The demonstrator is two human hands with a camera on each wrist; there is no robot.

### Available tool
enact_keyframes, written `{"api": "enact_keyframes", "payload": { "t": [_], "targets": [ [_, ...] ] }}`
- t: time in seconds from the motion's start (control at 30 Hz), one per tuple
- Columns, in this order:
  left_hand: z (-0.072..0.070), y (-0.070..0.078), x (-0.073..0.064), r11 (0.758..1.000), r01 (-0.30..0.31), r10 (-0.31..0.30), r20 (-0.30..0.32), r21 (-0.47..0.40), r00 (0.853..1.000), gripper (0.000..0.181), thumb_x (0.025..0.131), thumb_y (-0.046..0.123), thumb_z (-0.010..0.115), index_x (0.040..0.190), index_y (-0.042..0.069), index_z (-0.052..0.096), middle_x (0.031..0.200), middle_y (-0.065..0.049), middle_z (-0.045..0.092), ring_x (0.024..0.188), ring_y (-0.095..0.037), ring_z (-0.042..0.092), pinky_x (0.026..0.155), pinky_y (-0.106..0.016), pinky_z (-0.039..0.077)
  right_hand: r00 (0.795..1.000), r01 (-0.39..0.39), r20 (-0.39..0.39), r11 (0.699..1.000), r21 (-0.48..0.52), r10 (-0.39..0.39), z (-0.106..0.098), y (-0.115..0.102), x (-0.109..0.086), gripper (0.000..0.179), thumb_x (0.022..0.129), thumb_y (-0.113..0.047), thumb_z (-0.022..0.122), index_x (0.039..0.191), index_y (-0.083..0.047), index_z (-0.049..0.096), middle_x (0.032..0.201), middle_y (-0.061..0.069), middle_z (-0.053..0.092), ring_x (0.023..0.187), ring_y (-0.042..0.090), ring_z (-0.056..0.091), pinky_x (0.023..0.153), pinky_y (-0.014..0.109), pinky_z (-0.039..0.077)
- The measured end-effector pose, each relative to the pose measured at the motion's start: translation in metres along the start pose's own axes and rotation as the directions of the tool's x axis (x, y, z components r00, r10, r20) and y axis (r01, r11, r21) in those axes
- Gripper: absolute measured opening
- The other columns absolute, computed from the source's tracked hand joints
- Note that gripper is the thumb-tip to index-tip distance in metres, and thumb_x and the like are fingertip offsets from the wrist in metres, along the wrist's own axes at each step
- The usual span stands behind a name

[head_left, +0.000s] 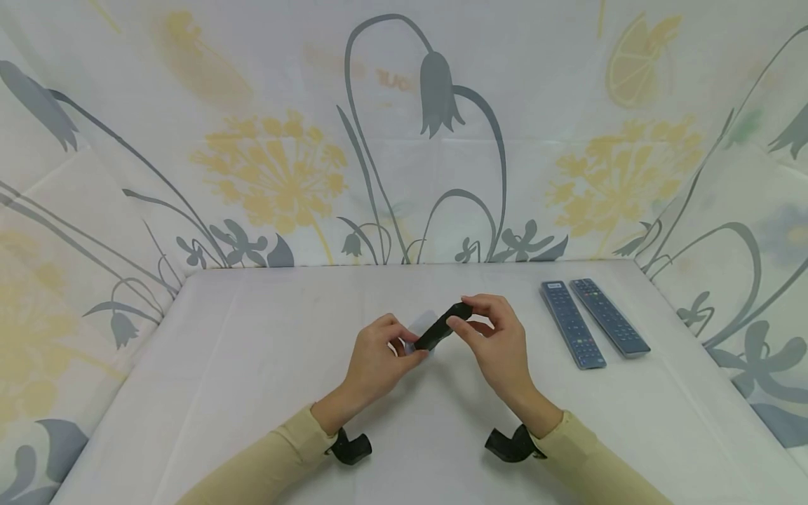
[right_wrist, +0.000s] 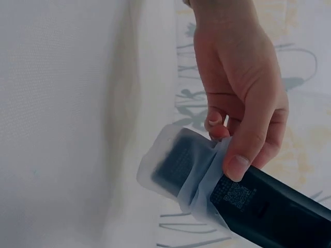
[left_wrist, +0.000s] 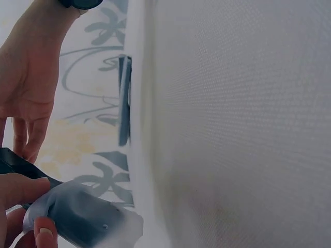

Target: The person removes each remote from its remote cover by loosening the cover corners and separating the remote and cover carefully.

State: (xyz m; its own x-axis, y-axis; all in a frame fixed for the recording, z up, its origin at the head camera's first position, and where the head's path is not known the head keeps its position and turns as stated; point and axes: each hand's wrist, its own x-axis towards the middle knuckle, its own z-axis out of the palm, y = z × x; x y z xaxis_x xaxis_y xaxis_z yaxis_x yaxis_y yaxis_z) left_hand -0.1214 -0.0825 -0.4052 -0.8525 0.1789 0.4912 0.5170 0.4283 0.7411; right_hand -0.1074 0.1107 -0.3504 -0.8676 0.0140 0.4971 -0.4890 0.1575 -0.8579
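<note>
A black remote control (head_left: 444, 327) is held up at a slant over the table between both hands. A translucent, soft sleeve-like cover (right_wrist: 199, 178) is over its lower end and bunched into folds, with the remote's tip showing through it. My left hand (head_left: 379, 356) pinches the remote and the cover's edge, thumb on the remote's back beside a printed square code. At the bare upper end, my right hand (head_left: 501, 344) grips the remote between thumb and fingers. The left wrist view shows the loose end of the cover (left_wrist: 90, 219) reaching past the left fingers.
Two dark remote controls lie side by side on the right of the white table (head_left: 265, 393), a left one (head_left: 573, 325) and a right one (head_left: 609, 317). Patterned cloth walls (head_left: 404, 175) rise at the back and both sides. Each wrist wears a black camera mount.
</note>
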Motion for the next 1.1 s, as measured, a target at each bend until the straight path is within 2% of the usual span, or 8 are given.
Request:
{"api": "enact_keyframes", "payload": {
  "t": [0.17,0.27,0.4,0.5,0.67,0.87,0.97,1.1],
  "targets": [
    [0.000,0.000,0.000,0.997,-0.037,0.038,-0.011,0.062,0.999,0.017,0.071,0.005,0.088,0.079,0.010,0.074,0.077,-0.003,0.059,0.059,-0.005,0.056,0.053,-0.021,0.047,0.999,-0.046,-0.005,0.998,0.039,0.046,-0.001,0.017,0.001,0.029,0.082,0.011,0.075,0.108,0.009,0.065,0.109,0.025,0.057,0.095,0.012,0.064,0.082,0.027,0.056],
    [0.000,0.001,-0.001,0.995,-0.060,0.062,-0.022,0.078,0.998,0.017,0.070,0.004,0.089,0.078,0.009,0.074,0.076,-0.002,0.058,0.059,-0.005,0.056,0.052,-0.020,0.046,0.998,-0.062,-0.001,0.997,0.043,0.062,-0.003,0.024,0.001,0.027,0.083,0.006,0.077,0.108,0.004,0.066,0.110,0.022,0.059,0.098,0.011,0.065,0.083,0.026,0.055],
    [-0.001,0.000,-0.001,0.994,-0.088,0.091,-0.039,0.069,0.995,0.018,0.069,0.004,0.090,0.079,0.007,0.075,0.075,-0.002,0.058,0.058,-0.006,0.057,0.053,-0.020,0.047,0.998,-0.058,0.002,0.997,0.044,0.058,-0.006,0.026,0.001,0.027,0.083,0.001,0.079,0.107,0.002,0.068,0.109,0.015,0.061,0.100,0.012,0.065,0.084,0.026,0.054],
    [-0.002,-0.002,0.000,0.995,-0.090,0.092,-0.045,0.035,0.995,0.018,0.070,0.005,0.090,0.080,0.007,0.076,0.075,-0.003,0.060,0.060,-0.007,0.058,0.055,-0.021,0.049,0.999,-0.048,-0.002,0.997,0.064,0.049,-0.006,0.026,0.001,0.027,0.082,0.002,0.079,0.107,0.005,0.067,0.108,0.015,0.061,0.099,0.014,0.065,0.084,0.028,0.054],
    [-0.006,-0.003,0.001,0.998,-0.065,0.064,-0.035,-0.025,0.997,0.015,0.074,0.010,0.089,0.083,0.009,0.076,0.077,-0.001,0.061,0.064,-0.009,0.060,0.057,-0.024,0.052,0.999,-0.034,-0.004,0.995,0.097,0.035,-0.008,0.026,0.001,0.028,0.081,0.008,0.077,0.107,0.008,0.066,0.108,0.018,0.061,0.099,0.016,0.066,0.084,0.029,0.054],
    [-0.008,-0.003,0.001,0.999,-0.020,0.019,-0.024,-0.047,1.000,0.011,0.080,0.011,0.084,0.087,0.011,0.076,0.080,0.003,0.063,0.069,-0.012,0.064,0.060,-0.026,0.054,1.000,-0.014,0.015,0.994,0.112,0.013,-0.010,0.026,0.000,0.029,0.081,0.011,0.076,0.108,0.008,0.065,0.111,0.022,0.059,0.101,0.016,0.065,0.084,0.029,0.054],
    [-0.008,-0.003,0.001,0.998,0.028,-0.029,-0.017,-0.055,0.999,0.009,0.084,0.014,0.082,0.083,0.014,0.073,0.080,0.006,0.063,0.070,-0.012,0.064,0.059,-0.026,0.054,0.999,0.003,0.033,0.992,0.126,-0.007,-0.011,0.027,0.000,0.029,0.081,0.013,0.075,0.108,0.008,0.064,0.112,0.023,0.058,0.101,0.017,0.064,0.083,0.029,0.055],
    [-0.009,-0.002,0.002,0.994,0.092,-0.092,0.002,-0.061,0.996,0.023,0.086,0.018,0.080,0.073,0.017,0.061,0.075,0.009,0.061,0.065,-0.010,0.063,0.053,-0.026,0.051,0.997,0.032,0.061,0.990,0.139,-0.041,-0.011,0.029,-0.001,0.031,0.079,0.017,0.074,0.107,0.008,0.064,0.112,0.019,0.058,0.103,0.018,0.064,0.082,0.030,0.055]
  ]
}}
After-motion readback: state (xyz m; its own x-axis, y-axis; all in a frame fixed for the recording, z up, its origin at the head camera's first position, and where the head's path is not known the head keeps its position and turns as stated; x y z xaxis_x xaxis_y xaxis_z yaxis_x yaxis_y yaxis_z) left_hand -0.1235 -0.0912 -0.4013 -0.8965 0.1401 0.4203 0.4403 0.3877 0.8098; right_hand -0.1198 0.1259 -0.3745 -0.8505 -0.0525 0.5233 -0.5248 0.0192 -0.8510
